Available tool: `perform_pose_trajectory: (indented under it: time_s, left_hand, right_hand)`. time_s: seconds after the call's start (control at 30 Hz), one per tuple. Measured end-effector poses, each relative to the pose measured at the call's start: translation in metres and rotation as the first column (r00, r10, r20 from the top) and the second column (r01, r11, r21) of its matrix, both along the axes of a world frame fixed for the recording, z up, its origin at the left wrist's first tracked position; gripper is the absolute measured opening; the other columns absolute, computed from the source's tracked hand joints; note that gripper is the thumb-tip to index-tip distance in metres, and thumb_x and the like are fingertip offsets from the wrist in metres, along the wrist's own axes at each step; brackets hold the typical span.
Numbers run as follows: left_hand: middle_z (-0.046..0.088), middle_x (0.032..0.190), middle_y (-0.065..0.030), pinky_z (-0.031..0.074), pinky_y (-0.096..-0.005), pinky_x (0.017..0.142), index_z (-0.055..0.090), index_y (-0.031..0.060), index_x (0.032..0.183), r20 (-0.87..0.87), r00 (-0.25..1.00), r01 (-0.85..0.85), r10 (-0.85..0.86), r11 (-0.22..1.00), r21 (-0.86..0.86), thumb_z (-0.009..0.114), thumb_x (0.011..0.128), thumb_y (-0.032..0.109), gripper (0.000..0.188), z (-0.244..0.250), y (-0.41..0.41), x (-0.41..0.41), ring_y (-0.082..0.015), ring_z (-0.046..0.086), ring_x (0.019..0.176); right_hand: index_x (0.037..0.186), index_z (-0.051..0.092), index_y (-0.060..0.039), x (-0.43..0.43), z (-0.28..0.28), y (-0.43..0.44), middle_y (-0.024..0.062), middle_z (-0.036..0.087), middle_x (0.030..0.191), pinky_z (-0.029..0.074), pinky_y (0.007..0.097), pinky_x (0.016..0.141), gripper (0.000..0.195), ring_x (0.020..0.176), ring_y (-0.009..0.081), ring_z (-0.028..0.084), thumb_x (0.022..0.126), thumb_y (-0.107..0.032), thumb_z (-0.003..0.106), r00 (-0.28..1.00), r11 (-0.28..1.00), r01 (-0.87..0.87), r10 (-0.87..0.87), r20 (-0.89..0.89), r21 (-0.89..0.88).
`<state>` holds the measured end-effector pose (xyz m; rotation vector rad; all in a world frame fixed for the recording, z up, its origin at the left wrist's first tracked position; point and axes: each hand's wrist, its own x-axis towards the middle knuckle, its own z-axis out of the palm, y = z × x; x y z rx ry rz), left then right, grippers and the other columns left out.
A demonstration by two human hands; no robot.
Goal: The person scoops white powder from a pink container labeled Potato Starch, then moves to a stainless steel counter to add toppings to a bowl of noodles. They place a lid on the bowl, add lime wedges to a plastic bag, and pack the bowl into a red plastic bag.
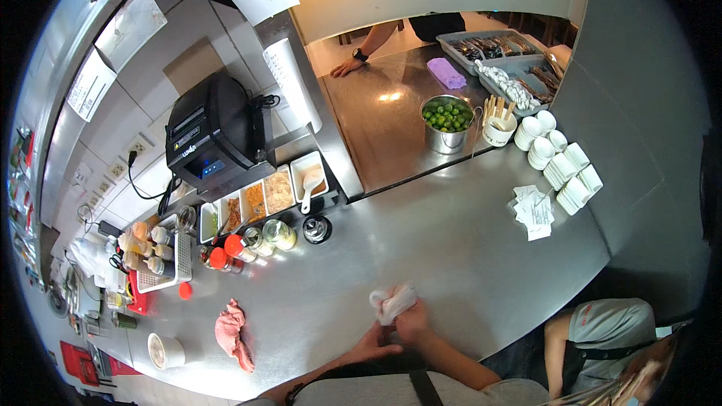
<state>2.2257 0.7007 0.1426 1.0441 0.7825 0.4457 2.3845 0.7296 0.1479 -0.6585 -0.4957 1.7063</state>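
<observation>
Both of my hands are together over the near edge of the stainless steel counter (338, 304). My right hand (413, 321) is closed on a crumpled white cloth (393, 303), somewhat blurred. Just left of it, my left hand (377, 345) has its thumb and fingers spread below the cloth; whether it grips anything is hard to tell. A pink cloth (230, 330) lies on the counter to the left, and a white tub (166, 351) stands beyond it.
Jars with red lids (234, 246), food trays (279, 192) and a basket of squeeze bottles (183, 259) line the left. Ahead are a metal pot of green citrus fruits (445, 138), stacked white cups (544, 152) and paper slips (533, 214). A person (609, 327) is close at right; another's hand (348, 66) rests beyond.
</observation>
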Motion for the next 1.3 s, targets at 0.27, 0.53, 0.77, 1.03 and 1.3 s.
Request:
perform_pose_trajectory:
  time_s: [0.27,0.53,0.77,1.03,1.3]
  left_hand:
    - [0.059,0.128,-0.0125,0.044,-0.0346,0.101,0.060,0.0015,0.127,0.113,0.804,-0.590,0.584,0.757,0.280,0.064,0.090,0.009,0.037,0.076,-0.022,-0.065,-0.0236,0.056,0.119]
    - [0.059,0.098,-0.0069,0.045,-0.0280,0.087,0.069,-0.0001,0.094,-0.060,0.562,-0.671,0.825,0.497,0.550,0.058,0.068,-0.010,0.030,0.146,-0.051,-0.130,-0.0175,0.057,0.095]
    - [0.066,0.099,-0.0070,0.049,-0.0300,0.085,0.067,0.0020,0.090,-0.484,0.518,-0.375,0.705,0.696,0.613,0.078,0.072,-0.006,0.023,0.135,-0.050,-0.133,-0.0158,0.061,0.091]
    - [0.063,0.077,-0.0015,0.045,-0.0217,0.056,0.065,0.0015,0.072,-0.427,0.430,-0.520,0.796,0.605,0.603,0.078,0.066,-0.014,0.021,0.200,-0.036,-0.157,-0.0067,0.055,0.064]
    - [0.061,0.070,-0.0078,0.051,-0.0245,0.050,0.065,-0.0031,0.090,0.162,0.314,-0.807,0.935,0.173,0.564,0.077,0.072,-0.004,0.022,0.260,-0.052,-0.176,-0.0133,0.059,0.054]
  right_hand:
    - [0.112,0.064,-0.0026,-0.084,-0.014,-0.041,0.0034,0.065,0.101,0.047,0.0304,0.087,0.021,0.096,0.0118,0.059,0.094,-0.014,0.062,0.907,0.920,-0.390,0.377,0.185,0.040]
    - [0.111,0.062,0.0000,-0.135,0.003,0.019,0.0070,0.060,0.112,0.043,0.0303,0.091,0.034,0.102,0.0154,0.054,0.094,-0.029,0.066,0.484,0.324,-0.870,0.701,0.524,0.371]
    - [0.110,0.060,-0.0011,-0.167,0.037,0.009,0.0086,0.057,0.115,0.041,0.0353,0.097,0.035,0.108,0.0192,0.053,0.085,-0.022,0.074,0.680,0.267,-0.676,0.586,0.441,0.687]
    - [0.110,0.053,-0.0030,-0.123,0.043,0.017,0.0097,0.061,0.094,0.046,0.0322,0.082,0.043,0.091,0.0152,0.057,0.088,-0.035,0.071,0.459,0.284,-0.887,0.617,0.639,0.364]
    - [0.128,0.046,-0.0007,-0.094,0.085,0.015,0.0048,0.063,0.096,0.046,0.0293,0.087,0.038,0.092,0.0110,0.060,0.097,-0.015,0.062,0.530,0.390,-0.828,0.779,0.334,0.403]
